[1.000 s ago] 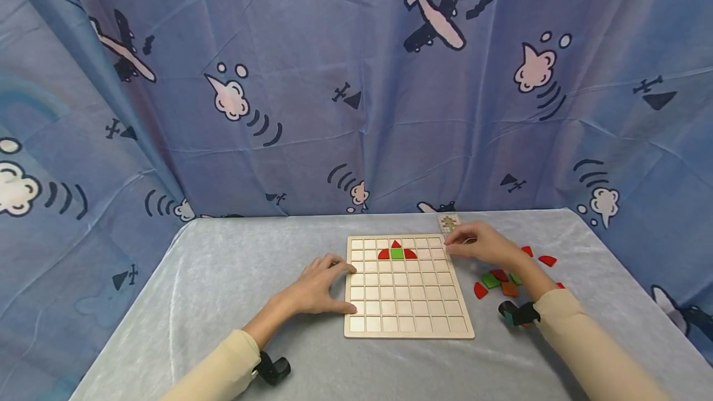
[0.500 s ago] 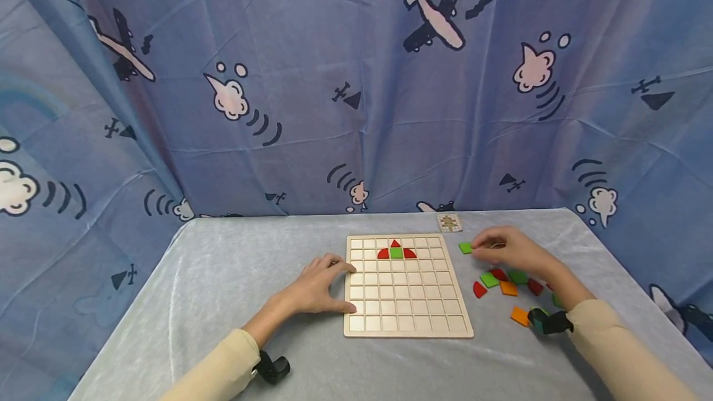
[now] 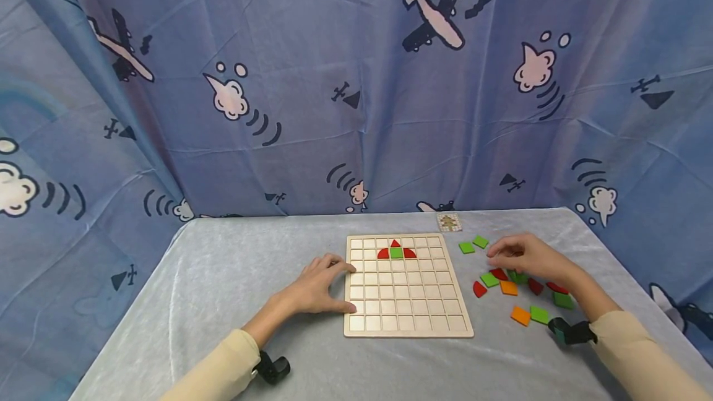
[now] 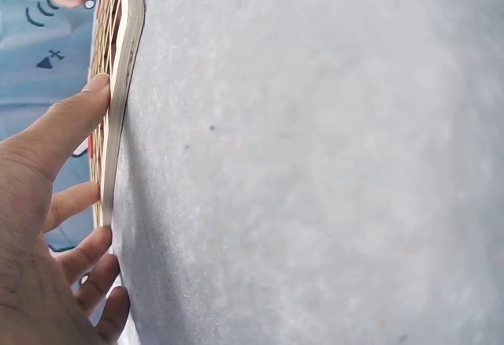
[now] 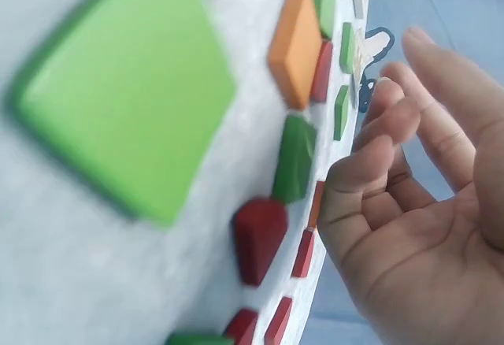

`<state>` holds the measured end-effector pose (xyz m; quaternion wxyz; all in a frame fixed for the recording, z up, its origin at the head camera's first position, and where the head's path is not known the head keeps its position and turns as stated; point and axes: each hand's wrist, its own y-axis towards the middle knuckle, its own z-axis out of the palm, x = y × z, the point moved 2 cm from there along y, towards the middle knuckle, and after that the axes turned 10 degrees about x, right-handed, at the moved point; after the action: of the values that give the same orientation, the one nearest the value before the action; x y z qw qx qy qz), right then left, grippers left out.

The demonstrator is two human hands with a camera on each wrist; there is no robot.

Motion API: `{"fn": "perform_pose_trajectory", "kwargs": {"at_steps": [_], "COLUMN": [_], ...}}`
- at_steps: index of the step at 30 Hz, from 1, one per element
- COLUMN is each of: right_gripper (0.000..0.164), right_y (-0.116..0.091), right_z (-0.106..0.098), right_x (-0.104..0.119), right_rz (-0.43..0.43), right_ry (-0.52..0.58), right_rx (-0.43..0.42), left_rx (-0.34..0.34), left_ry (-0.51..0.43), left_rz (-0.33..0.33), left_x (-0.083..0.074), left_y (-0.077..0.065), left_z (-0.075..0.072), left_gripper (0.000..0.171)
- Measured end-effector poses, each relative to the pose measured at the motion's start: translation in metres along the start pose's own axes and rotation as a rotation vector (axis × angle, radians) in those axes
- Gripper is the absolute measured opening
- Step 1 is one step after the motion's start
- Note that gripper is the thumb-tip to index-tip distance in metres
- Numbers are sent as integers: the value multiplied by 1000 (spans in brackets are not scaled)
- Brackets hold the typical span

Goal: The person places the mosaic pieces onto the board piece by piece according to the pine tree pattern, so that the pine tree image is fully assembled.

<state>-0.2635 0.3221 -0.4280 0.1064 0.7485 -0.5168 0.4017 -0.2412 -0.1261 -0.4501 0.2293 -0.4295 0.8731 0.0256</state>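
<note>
Left hand (image 3: 320, 283), fingers spread wide, touches near edge-left of a square pale-wood grid board (image 3: 412, 305) on grey surface (image 3: 234, 289); right hand (image 3: 529, 257), loosely curled, empty, beside flat green square tiles (image 3: 466, 247).

Place: curtained-off table station; whether home, lab or studio cannot be told. Backdrop: blue-violet fabric (image 3: 312, 79), creased, printed with cartoon aeroplanes and clouds; hangs beyond both hands and to either side of them. Surface: table (image 3: 239, 271) under pale grey, plush-looking cloth, beneath the hands. Worn gear: black device (image 3: 273, 368) at the wrist of the left hand (image 3: 320, 286); another at that of the right hand (image 3: 529, 257). Articles: gridded wooden board (image 3: 409, 293) at the left fingers; coloured tiles (image 3: 509, 288) about the right.
</note>
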Motion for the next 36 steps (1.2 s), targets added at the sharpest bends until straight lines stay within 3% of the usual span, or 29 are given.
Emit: {"fn": "perform_pose_trajectory", "kwargs": {"at_steps": [8, 16, 26, 36], "right_gripper": [30, 31, 29, 26], "right_y": [-17, -31, -34, -31], "right_z": [1, 6, 8, 12], "right_x": [-13, -16, -18, -18], "right_rz": [-44, -14, -123, -108], "right_ry": [4, -49, -89, -72], "right_rx": [2, -36, -6, 46], "left_rx": [-1, -5, -6, 0], "left_ry": [6, 0, -4, -6], "left_rz": [7, 5, 8, 9], "left_x": [0, -1, 0, 1], "left_y": [0, 0, 0, -1], "left_z": [0, -1, -1, 0], "left_gripper": [75, 74, 74, 73]}}
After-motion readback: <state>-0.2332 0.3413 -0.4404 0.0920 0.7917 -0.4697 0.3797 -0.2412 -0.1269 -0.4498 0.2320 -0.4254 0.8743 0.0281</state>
